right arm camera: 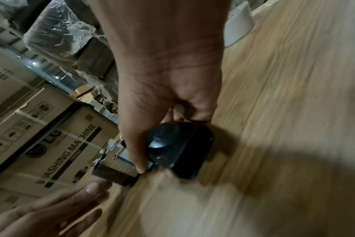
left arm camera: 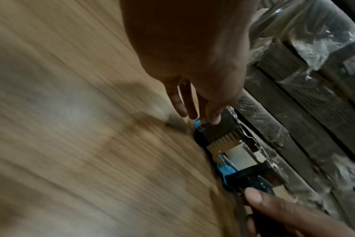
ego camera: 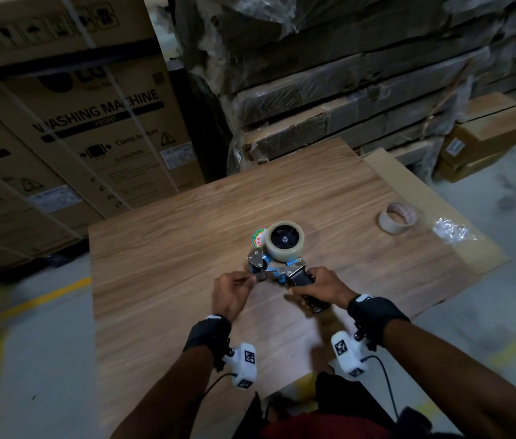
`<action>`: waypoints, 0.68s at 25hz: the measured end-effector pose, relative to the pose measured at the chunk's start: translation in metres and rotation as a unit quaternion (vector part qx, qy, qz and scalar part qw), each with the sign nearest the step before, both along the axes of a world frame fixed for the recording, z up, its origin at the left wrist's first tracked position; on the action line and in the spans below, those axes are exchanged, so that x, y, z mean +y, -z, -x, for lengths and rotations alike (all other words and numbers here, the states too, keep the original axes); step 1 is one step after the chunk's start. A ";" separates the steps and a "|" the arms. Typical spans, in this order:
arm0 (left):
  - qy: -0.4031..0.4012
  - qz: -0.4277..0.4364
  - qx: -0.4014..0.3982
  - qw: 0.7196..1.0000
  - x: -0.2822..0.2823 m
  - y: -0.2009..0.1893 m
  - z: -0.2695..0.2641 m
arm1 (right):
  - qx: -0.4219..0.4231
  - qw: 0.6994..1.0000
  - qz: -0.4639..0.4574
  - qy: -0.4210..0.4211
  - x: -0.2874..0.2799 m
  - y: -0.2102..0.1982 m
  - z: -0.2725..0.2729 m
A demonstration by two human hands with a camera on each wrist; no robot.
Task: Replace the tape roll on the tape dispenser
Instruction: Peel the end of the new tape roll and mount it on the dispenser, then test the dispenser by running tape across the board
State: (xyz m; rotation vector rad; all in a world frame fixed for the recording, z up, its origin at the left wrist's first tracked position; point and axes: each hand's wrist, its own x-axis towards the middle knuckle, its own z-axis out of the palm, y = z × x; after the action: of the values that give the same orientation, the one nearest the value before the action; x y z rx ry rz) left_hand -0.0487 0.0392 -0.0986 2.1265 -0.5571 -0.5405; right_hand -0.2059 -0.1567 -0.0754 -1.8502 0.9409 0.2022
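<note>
A: On the wood-grain table [ego camera: 161, 248], near its middle, the tape dispenser [ego camera: 277, 264] is seen lying on its side, a clear tape roll [ego camera: 284, 240] seated on its hub.

B: Noted. State of the right hand [ego camera: 320, 285]?

A: Its fingers are curled round the dispenser's black handle [right arm camera: 178, 149]; in the right wrist view the thumb is laid along the handle toward the blue frame.

B: And the left hand [ego camera: 232, 293]?

A: It is placed at the blade end of the dispenser. In the left wrist view its fingers [left arm camera: 180, 102] are seen nearly straight, the tips touching the dark flap beside the serrated cutter [left arm camera: 223, 141]. Whether a tape end is pinched there cannot be told; the head view is blurred at that spot.

B: Other items recorded?

A: A second roll [ego camera: 397, 218], brownish and worn thin, is lying flat toward the table's right edge, well apart from the dispenser. Just beside it a piece of crumpled clear film [ego camera: 453, 231] is seen. Behind the table, washing-machine cartons [ego camera: 91, 131] are stacked at left and plastic-wrapped flat packs [ego camera: 361, 74] at right.
</note>
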 end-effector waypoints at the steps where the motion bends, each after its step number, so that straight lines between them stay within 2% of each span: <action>1: -0.022 0.002 0.006 1.000 0.002 0.004 0.000 | -0.018 0.999 -0.043 0.003 0.005 -0.006 -0.002; 4: -0.086 0.025 0.030 0.996 0.003 0.008 -0.006 | -0.068 0.984 -0.158 0.039 0.014 -0.019 -0.012; 7: -0.125 0.080 0.018 0.989 -0.005 -0.004 -0.010 | -0.083 0.962 -0.251 0.065 0.022 -0.039 -0.025; 11: -0.135 0.178 0.023 0.974 -0.016 -0.028 -0.008 | -0.059 0.899 -0.413 0.133 0.015 -0.070 -0.038; 13: -0.134 0.191 0.013 0.972 -0.018 -0.038 -0.005 | -0.024 0.891 -0.435 0.124 0.007 -0.077 -0.039; 17: -0.083 0.192 0.020 0.978 -0.017 -0.039 -0.012 | 0.012 0.885 -0.450 0.115 -0.004 -0.081 -0.034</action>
State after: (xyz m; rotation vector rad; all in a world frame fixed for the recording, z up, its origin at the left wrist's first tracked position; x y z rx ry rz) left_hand -0.0366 0.0227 -0.0599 1.7703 -0.4185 -0.3482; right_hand -0.1721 -0.1607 0.0054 -0.8712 0.8623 0.4304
